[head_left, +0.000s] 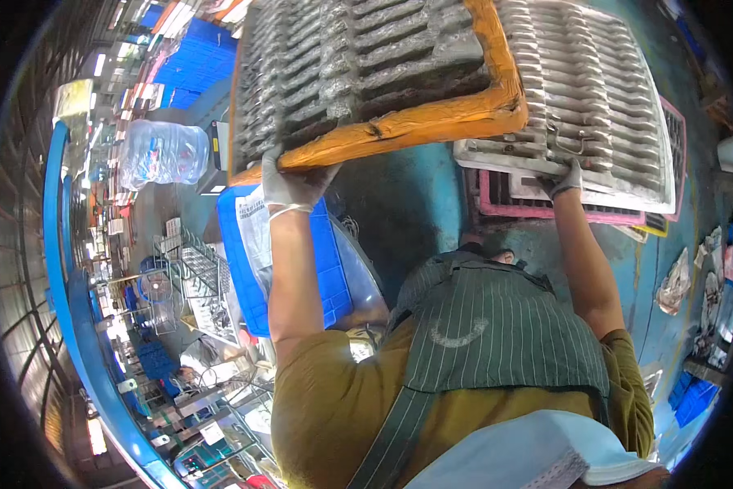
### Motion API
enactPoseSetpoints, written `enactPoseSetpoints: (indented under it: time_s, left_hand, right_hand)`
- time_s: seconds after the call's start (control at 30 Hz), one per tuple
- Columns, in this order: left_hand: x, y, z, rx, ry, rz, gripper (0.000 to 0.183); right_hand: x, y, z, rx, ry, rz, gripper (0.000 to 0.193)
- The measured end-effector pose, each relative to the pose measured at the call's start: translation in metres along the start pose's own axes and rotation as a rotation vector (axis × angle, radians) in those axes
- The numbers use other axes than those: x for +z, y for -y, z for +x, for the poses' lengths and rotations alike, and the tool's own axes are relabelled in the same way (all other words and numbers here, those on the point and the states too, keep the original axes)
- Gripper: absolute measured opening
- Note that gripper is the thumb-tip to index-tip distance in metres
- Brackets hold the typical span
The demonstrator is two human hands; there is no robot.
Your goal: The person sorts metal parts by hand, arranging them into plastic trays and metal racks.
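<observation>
My left hand (291, 183), in a pale work glove, is closed on the near left corner of a slatted tray with an orange frame (419, 122). That tray is dark and crusted, and it hangs tilted in the upper middle of the view. My right hand (567, 181), also gloved, grips the near edge of a white slatted tray (570, 90). A small bent wire handle (568, 143) stands by its fingers. The orange frame overlaps the white tray's left side. Under the white tray lie more trays, one with a pink frame (497, 208). My right thumb is hidden.
Below my left hand stands a blue crate (256, 269) with a white sheet on it. A plastic-wrapped bundle (167, 155), stacked blue crates (191, 61) and a fan (156, 287) are at the left. A blue post (57, 244) curves along the left rim. Crumpled bags (674, 281) lie at the right.
</observation>
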State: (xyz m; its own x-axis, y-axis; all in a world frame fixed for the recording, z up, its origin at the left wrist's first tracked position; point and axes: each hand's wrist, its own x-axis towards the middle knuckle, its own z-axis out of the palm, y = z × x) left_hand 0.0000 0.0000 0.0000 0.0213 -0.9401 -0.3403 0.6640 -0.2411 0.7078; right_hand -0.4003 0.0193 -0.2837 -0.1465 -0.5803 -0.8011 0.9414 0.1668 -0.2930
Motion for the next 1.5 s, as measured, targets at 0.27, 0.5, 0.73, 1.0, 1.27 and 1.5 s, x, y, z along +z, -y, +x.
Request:
enactPoseSetpoints:
  time_s: [0.27,0.5,0.73,1.0,1.27,1.5]
  left_hand:
    - [-0.020,-0.025,0.061,-0.089,-0.014,-0.163,0.060]
    - [-0.084,-0.064,0.176,-0.143,0.019,-0.148,0.060]
    - [-0.141,-0.111,0.270,-0.170,-0.190,-0.001,0.063]
    - [-0.184,-0.091,0.354,-0.357,-0.259,-0.255,0.064]
    - [-0.150,-0.113,0.418,-0.356,-0.451,-0.326,0.060]
    - [-0.123,-0.140,0.495,-0.220,-0.509,-0.326,0.069]
  right_hand:
    - [-0.024,0.003,-0.025,-0.137,-0.048,-0.101,0.035]
    - [-0.035,0.019,-0.024,-0.301,-0.088,-0.062,0.028]
    - [0.039,-0.036,-0.065,-0.442,-0.078,-0.053,0.037]
    - [0.127,-0.039,-0.016,-0.515,-0.138,0.062,0.035]
    - [0.254,0.001,0.092,-0.425,-0.181,0.023,0.039]
    - [0.394,0.042,0.216,-0.164,0.019,-0.105,0.033]
